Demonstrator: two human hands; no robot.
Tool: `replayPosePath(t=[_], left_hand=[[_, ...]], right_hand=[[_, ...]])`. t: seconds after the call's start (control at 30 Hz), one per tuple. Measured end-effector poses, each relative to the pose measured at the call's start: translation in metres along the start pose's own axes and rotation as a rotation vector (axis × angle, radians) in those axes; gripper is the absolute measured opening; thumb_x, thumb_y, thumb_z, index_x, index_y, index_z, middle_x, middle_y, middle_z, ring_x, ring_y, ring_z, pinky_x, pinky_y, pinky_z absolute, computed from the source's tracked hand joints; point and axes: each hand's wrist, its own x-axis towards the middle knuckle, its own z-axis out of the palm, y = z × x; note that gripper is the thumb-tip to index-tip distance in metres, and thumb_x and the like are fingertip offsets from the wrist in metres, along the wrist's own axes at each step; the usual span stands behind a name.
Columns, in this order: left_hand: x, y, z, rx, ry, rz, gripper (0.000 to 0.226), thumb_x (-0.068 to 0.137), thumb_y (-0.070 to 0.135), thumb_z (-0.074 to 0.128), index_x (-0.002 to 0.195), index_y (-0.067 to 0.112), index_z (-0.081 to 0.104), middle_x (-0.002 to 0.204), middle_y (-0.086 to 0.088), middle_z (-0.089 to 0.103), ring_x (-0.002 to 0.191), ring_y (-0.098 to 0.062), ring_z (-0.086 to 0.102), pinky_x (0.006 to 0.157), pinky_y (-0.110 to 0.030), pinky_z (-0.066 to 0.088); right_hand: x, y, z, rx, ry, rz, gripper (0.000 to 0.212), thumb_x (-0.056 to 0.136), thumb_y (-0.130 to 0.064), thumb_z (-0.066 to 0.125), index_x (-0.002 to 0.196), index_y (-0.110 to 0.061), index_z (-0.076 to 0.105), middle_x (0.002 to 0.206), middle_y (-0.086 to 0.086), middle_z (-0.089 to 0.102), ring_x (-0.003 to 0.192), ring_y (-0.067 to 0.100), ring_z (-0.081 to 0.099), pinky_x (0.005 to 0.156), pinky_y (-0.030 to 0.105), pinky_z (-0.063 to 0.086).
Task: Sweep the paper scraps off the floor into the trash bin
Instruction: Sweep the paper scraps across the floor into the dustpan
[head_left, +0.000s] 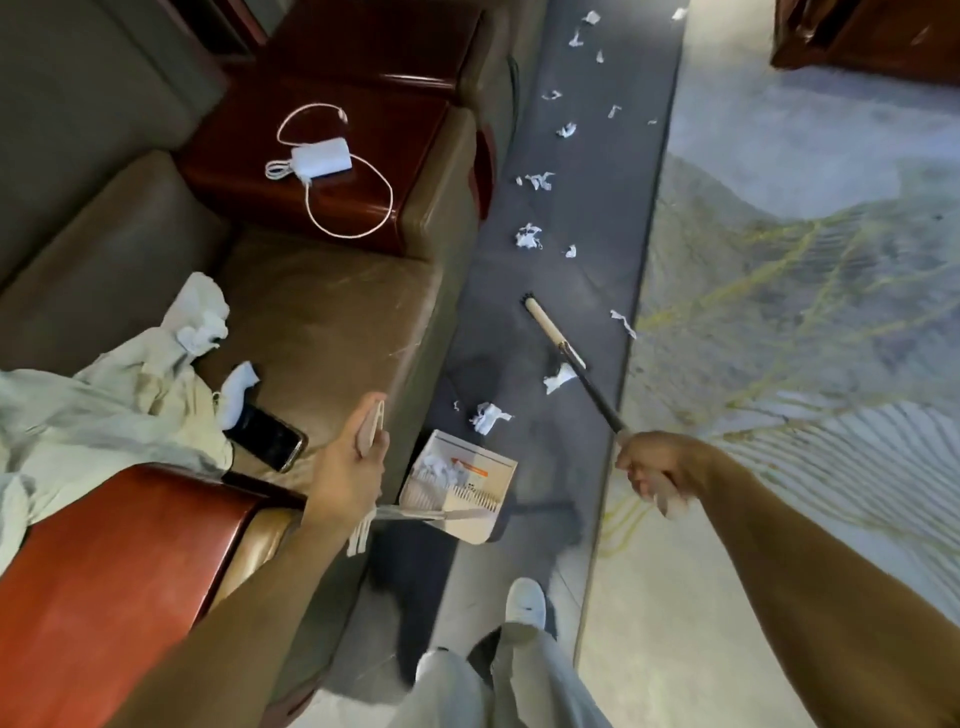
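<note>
A white shoe (525, 605) stands on the floor below and between the two hands. The left hand (348, 462) curls round the pale upright handle (371, 426) of a dustpan (501, 488), which sits just right of that hand with a few white scraps (436, 467) already in it. The right hand (649, 467) grips the end of a broom handle (597, 395) that slants ahead and to the left. Between the hands and just ahead of the dustpan lies a crumpled paper scrap (488, 415). Another scrap (560, 376) lies beside the handle, short of the broom head (545, 322). Beyond the head, more paper scraps (529, 236) trail away along the dark floor strip (587, 208). Left of the left hand a phone (267, 436) lies on a brown sofa (322, 312), and farther ahead a white charger (322, 158) rests on a wooden worktop (405, 135).
</note>
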Motion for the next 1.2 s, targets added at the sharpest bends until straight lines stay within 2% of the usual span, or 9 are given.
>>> replayPosePath(t=[0.13,0.2,0.33,0.57,0.7,0.83,0.93,1.07,1.2], left_hand=[[0.027,0.004,0.005,0.009,0.003,-0.016,0.050,0.095,0.017,0.056,0.105,0.066,0.049,0.076,0.017,0.061,0.059,0.004,0.056,0.058,-0.014,0.047],[0.039,0.010,0.008,-0.033,-0.015,-0.018,0.044,0.096,0.016,0.055,0.114,0.056,0.051,0.083,0.021,0.064,0.068,0.000,0.060,0.067,-0.023,0.052],[0.069,0.026,0.014,-0.113,-0.053,-0.028,0.040,0.096,0.010,0.052,0.135,0.022,0.050,0.122,-0.014,0.060,0.113,-0.034,0.057,0.101,-0.053,0.043],[0.098,0.039,0.017,0.052,-0.067,0.009,0.041,0.096,0.026,0.052,0.127,0.052,0.042,0.066,-0.012,0.057,0.063,-0.031,0.058,0.068,-0.051,0.055],[0.101,0.040,0.014,-0.031,-0.098,-0.004,0.042,0.097,0.022,0.051,0.131,0.046,0.045,0.098,-0.019,0.066,0.090,-0.037,0.064,0.080,-0.055,0.054],[0.100,0.037,0.011,-0.014,-0.121,0.018,0.044,0.097,0.022,0.052,0.123,0.055,0.043,0.071,-0.017,0.058,0.057,-0.028,0.054,0.059,-0.048,0.055],[0.100,0.038,0.009,-0.025,-0.161,0.024,0.044,0.097,0.021,0.052,0.122,0.057,0.044,0.070,-0.003,0.054,0.054,-0.012,0.052,0.053,-0.035,0.050],[0.100,0.041,0.010,-0.019,-0.201,0.044,0.039,0.098,0.021,0.050,0.123,0.049,0.047,0.093,-0.025,0.061,0.083,-0.039,0.064,0.071,-0.050,0.055],[0.098,0.043,0.010,-0.023,-0.186,0.034,0.040,0.098,0.021,0.049,0.124,0.051,0.044,0.096,-0.024,0.062,0.089,-0.042,0.063,0.078,-0.057,0.054]], right_hand=[[0.030,-0.004,0.009,0.143,-0.103,0.121,0.033,0.091,0.006,0.047,0.065,-0.012,0.037,0.035,0.000,0.031,0.024,0.007,0.028,0.027,0.013,0.026],[0.032,-0.009,0.018,0.148,-0.140,0.141,0.031,0.089,0.010,0.044,0.066,-0.010,0.039,0.035,0.001,0.032,0.023,0.007,0.029,0.028,0.012,0.027],[0.024,-0.016,0.029,0.189,-0.192,0.154,0.028,0.089,0.010,0.038,0.067,-0.007,0.042,0.037,0.001,0.035,0.024,0.007,0.029,0.028,0.013,0.027],[0.002,-0.017,0.043,0.202,-0.328,0.288,0.022,0.085,0.008,0.048,0.083,-0.014,0.046,0.046,0.000,0.037,0.031,0.006,0.031,0.030,0.015,0.028],[-0.017,-0.022,0.027,0.287,-0.443,0.422,0.033,0.090,0.004,0.045,0.061,-0.011,0.043,0.042,-0.001,0.034,0.027,0.005,0.031,0.026,0.013,0.026],[-0.048,-0.041,-0.006,0.490,-0.512,0.484,0.034,0.082,0.000,0.049,0.050,-0.010,0.042,0.040,0.000,0.033,0.023,0.007,0.033,0.023,0.013,0.028],[-0.066,-0.048,-0.013,0.499,-0.483,0.432,0.030,0.076,0.001,0.053,0.050,-0.010,0.043,0.042,0.000,0.033,0.024,0.006,0.033,0.023,0.014,0.029],[-0.061,-0.055,-0.004,0.451,-0.425,0.381,0.048,0.093,-0.004,0.042,0.045,-0.010,0.042,0.036,0.000,0.032,0.022,0.007,0.032,0.023,0.014,0.027],[-0.039,-0.066,0.031,0.433,-0.341,0.280,0.048,0.095,-0.002,0.039,0.048,-0.013,0.041,0.037,-0.001,0.032,0.023,0.005,0.029,0.024,0.012,0.024]])
